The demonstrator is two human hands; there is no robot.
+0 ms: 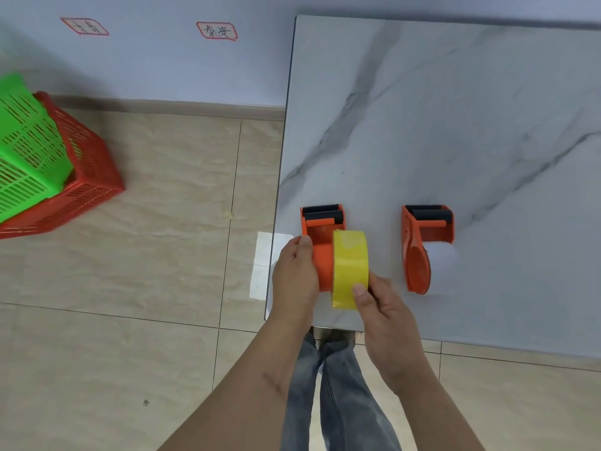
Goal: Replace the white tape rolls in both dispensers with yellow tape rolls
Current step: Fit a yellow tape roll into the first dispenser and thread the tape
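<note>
Two orange tape dispensers lie on a marbled grey table (pixel 455 125). My left hand (pixel 296 275) grips the left dispenser (pixel 322 232) by its left side, near the table's left edge. My right hand (pixel 380 307) holds a yellow tape roll (pixel 349 265) upright against the right side of that dispenser's orange hub; how far onto the hub it sits is hidden. The right dispenser (pixel 418 255) stands apart to the right, untouched, with a white tape roll (pixel 442 258) on it.
A green basket (pixel 26 151) sits nested in a red basket (pixel 87 164) on the tiled floor at the left. A white sheet (pixel 263 265) lies on the floor beside the table's left edge. My legs stand below the table's front edge.
</note>
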